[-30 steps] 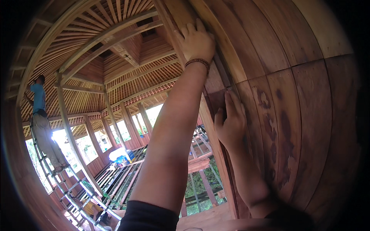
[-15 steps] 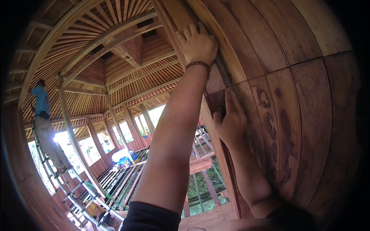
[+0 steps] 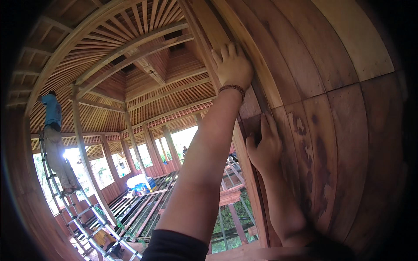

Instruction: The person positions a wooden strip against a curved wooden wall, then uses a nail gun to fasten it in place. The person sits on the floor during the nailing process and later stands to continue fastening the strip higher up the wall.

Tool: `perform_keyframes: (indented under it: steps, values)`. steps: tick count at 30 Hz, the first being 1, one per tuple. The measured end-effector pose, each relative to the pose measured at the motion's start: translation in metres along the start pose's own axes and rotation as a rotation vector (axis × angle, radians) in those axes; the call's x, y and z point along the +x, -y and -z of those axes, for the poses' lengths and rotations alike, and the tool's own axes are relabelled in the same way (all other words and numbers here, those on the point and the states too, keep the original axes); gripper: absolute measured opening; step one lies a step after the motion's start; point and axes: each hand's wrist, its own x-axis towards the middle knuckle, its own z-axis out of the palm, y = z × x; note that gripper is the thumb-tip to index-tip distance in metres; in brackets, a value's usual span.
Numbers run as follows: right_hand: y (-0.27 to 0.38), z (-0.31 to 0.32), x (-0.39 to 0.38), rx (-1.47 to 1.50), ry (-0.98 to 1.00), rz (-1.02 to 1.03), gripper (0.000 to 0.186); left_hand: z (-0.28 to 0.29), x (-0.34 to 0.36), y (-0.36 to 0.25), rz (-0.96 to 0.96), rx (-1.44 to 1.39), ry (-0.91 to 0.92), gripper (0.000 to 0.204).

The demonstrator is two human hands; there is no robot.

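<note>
My left hand (image 3: 235, 67), with a dark beaded bracelet (image 3: 233, 88) at its wrist, reaches high and presses on an upright wooden board (image 3: 212, 30) beside the plank wall. Its fingers are apart and slightly bent; the palm is hidden. Lower and to the right, my right hand (image 3: 266, 150) rests against the plank wall (image 3: 320, 130), thumb apart from the stretched fingers. Between the hands runs a narrow recessed strip of wood (image 3: 249, 104). Dark, patchy stains mark the planks right of my right hand. Neither hand visibly holds anything.
At left, a person in a blue shirt (image 3: 53, 111) stands on a metal ladder (image 3: 82, 219); another person in yellow (image 3: 104, 238) is low behind it. Open floor joists (image 3: 148, 204) span the room, with greenery below. A blue-and-white container (image 3: 140, 186) sits on them.
The view has shifted, so both hands and the room appear lower and slightly further right. Both hands keep nearly the same places on the wood.
</note>
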Motion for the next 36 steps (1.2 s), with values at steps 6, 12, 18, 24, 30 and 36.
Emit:
perform_keyframes:
  steps: [6,12,18,24,30,36]
  values:
    - [0.003,0.008,0.006,0.027,0.107,-0.033,0.068,0.006,-0.003,0.0,-0.005,-0.048,0.04,0.055]
    - [0.006,0.01,0.007,-0.001,0.154,-0.054,0.072,0.009,-0.008,0.001,-0.042,-0.004,0.134,0.059]
    - [0.003,0.004,0.001,-0.049,0.101,0.001,0.067,0.015,-0.016,0.011,-0.123,-0.018,0.188,0.063]
    - [-0.001,0.003,-0.004,-0.082,0.103,0.052,0.065,0.032,-0.013,0.026,-0.26,-0.009,0.355,0.089]
    - [0.001,0.002,-0.002,-0.063,0.101,0.035,0.065,0.043,-0.005,0.035,-0.335,-0.044,0.472,0.111]
    - [-0.002,0.005,0.002,0.034,0.065,0.035,0.06,0.039,-0.006,0.03,-0.28,-0.037,0.453,0.112]
